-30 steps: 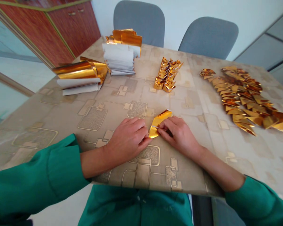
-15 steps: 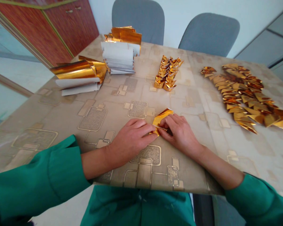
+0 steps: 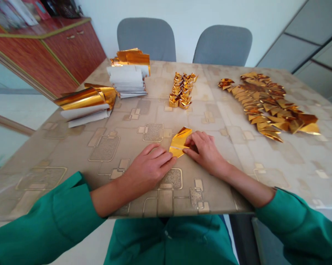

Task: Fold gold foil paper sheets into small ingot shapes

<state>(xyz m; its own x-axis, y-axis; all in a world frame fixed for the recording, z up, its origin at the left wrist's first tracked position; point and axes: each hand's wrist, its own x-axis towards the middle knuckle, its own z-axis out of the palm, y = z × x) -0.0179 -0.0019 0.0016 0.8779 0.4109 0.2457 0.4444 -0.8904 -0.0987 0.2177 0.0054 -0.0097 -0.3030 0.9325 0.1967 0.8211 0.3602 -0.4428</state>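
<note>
A partly folded sheet of gold foil paper [image 3: 179, 141] lies on the patterned tablecloth in front of me, with a pale crease line across its lower part. My left hand [image 3: 152, 165] is at its lower left edge, thumb and fingers closed together on that corner. From the other side, my right hand [image 3: 206, 150] pinches the right edge between thumb and fingertips. Farther back stand two rows of folded gold foil pieces [image 3: 182, 91], set close one behind another.
Rolled gold sheets [image 3: 84, 105] and a stack of white-backed foil paper [image 3: 127, 81] lie at the left back. Many pointed gold foil pieces [image 3: 265, 106] spread over the right side. Two grey chairs [image 3: 146, 40] and a red-brown cabinet [image 3: 74, 55] stand beyond the table.
My hands have drawn slightly apart, so more of the gold foil paper shows, with its lower part opened flatter. The whole view has shifted with my head.
</note>
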